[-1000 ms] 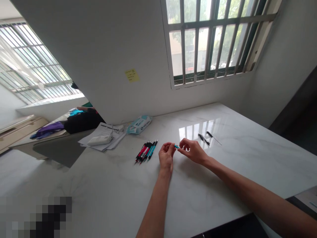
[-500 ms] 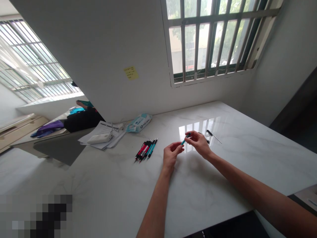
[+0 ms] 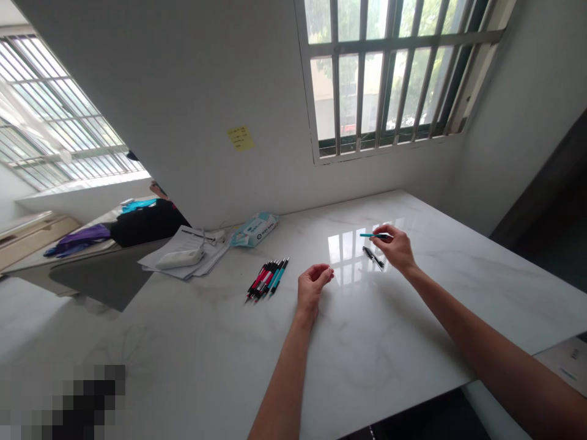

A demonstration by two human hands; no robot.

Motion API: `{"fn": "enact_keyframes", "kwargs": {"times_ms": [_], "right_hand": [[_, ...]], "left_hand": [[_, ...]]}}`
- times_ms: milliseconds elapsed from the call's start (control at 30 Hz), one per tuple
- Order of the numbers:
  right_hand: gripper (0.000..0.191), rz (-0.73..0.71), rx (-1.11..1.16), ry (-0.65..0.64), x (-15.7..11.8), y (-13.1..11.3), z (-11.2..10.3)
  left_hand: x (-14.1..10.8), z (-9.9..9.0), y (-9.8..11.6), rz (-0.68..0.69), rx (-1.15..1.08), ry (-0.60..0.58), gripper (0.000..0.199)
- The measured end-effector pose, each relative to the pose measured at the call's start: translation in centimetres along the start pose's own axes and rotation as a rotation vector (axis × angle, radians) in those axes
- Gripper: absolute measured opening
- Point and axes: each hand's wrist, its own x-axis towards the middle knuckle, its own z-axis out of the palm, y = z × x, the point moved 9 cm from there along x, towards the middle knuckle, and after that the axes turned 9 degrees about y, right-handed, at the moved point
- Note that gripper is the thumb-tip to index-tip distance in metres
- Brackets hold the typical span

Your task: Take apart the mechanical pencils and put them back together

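My right hand (image 3: 398, 247) pinches a teal pen barrel (image 3: 367, 235) between thumb and fingers, holding it nearly level above the table. Close below it, black pen parts (image 3: 373, 257) lie on the tabletop. My left hand (image 3: 313, 286) rests on the table with its thumb and fingertips closed together; whether anything small is in them does not show. To its left is a row of several pens (image 3: 266, 280), red, black, white and teal, lying side by side at a slant.
The white marbled table (image 3: 220, 360) runs along the wall. Behind the pens are a wipes packet (image 3: 255, 230) and papers (image 3: 186, 273) with a white device (image 3: 180, 259) on them. A yellow note (image 3: 241, 139) sticks to the wall, left of a barred window (image 3: 380, 91).
My right hand has moved right, away from my left hand, carrying the teal barrel, which has turned from slanted to nearly level. My left hand has let go of the barrel and stays about in place.
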Motion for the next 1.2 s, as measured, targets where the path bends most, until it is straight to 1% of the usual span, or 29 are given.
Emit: {"fn": "enact_keyframes", "kwargs": {"times_ms": [67, 100, 167, 233, 267, 333, 433, 533, 667, 800, 933, 1100, 1200], "right_hand": [[0.023, -0.045, -0.187, 0.071, 2.0, 1.6, -3.1], [0.021, -0.054, -0.256, 0.083, 2.7, 2.6, -4.4], [0.02, -0.02, -0.383, 0.092, 3.5, 5.0, -6.6], [0.02, 0.03, -0.453, 0.079, 3.5, 7.3, -7.9], [0.02, 0.038, -0.485, 0.055, 3.4, 8.2, -8.0], [0.02, 0.037, -0.549, 0.001, 3.0, 9.3, -7.7], [0.022, 0.005, -0.647, -0.045, 2.8, 9.7, -6.9], [0.024, -0.032, -0.67, -0.07, 2.9, 9.5, -6.5], [0.03, -0.031, -0.668, -0.116, 2.7, 9.2, -6.3], [0.028, -0.042, -0.65, -0.149, 2.2, 8.5, -5.6], [0.028, -0.061, -0.639, -0.165, 1.8, 7.9, -5.0], [0.027, -0.056, -0.636, -0.173, 1.8, 7.6, -5.1], [0.025, -0.044, -0.616, -0.149, 1.6, 6.6, -4.9]], "left_hand": [[0.1, 0.0, 0.1, 0.018, 0.025, -0.002, 0.038], [0.1, 0.0, 0.1, 0.027, 0.038, -0.002, 0.037], [0.1, 0.0, 0.2, 0.04, 0.057, -0.002, 0.036], [0.1, 0.0, 0.2, 0.041, 0.07, -0.005, 0.036], [0.1, 0.0, 0.2, 0.043, 0.075, -0.007, 0.035], [0.2, -0.1, 0.2, 0.052, 0.083, -0.009, 0.034], [0.2, -0.3, 0.2, 0.07, 0.094, -0.009, 0.034], [0.2, -0.2, 0.3, 0.078, 0.114, -0.014, 0.035], [0.0, 0.2, 0.6, 0.076, 0.145, -0.032, 0.033], [-0.1, 0.6, 0.8, 0.091, 0.166, -0.051, 0.03], [-0.2, 0.7, 0.7, 0.102, 0.183, -0.062, 0.029], [-0.5, 1.2, 0.8, 0.121, 0.233, -0.092, 0.025], [-0.8, 1.6, 0.8, 0.137, 0.275, -0.11, 0.023]]}}
